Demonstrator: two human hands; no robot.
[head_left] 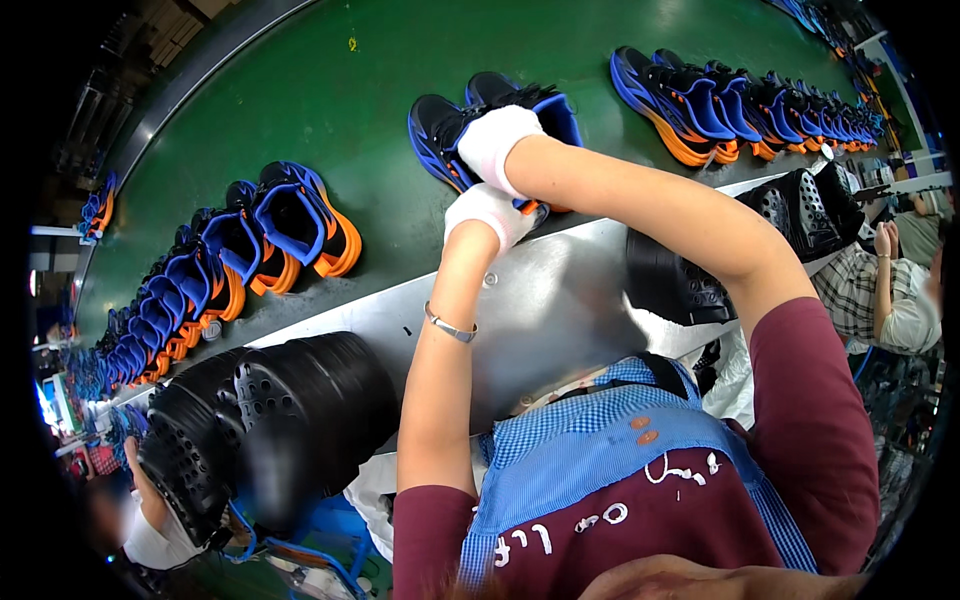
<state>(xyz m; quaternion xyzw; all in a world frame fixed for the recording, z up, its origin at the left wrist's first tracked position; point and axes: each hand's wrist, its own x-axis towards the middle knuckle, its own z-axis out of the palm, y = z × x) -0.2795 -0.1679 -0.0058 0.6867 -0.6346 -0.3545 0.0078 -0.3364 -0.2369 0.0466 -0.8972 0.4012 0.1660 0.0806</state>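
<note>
A pair of black and blue sneakers with orange soles sits on the green belt in front of me. Both my hands wear white gloves and are at the nearer sneaker (434,128). My right hand (498,143) lies over its collar and lace area, with the fingers curled down and their tips hidden. At the heel end, my left hand (487,213) closes around the lower side, where a bit of orange sole shows. The farther sneaker (490,86) stands just beyond, partly covered by my right hand; neither hand visibly holds it.
Sneakers of the same kind line the green belt (400,50) in a left row (300,215) and a right row (670,105). A metal ledge (560,290) runs along my side. Black perforated clog-shaped objects stand at left (320,385) and right (680,275). Other people sit at both sides.
</note>
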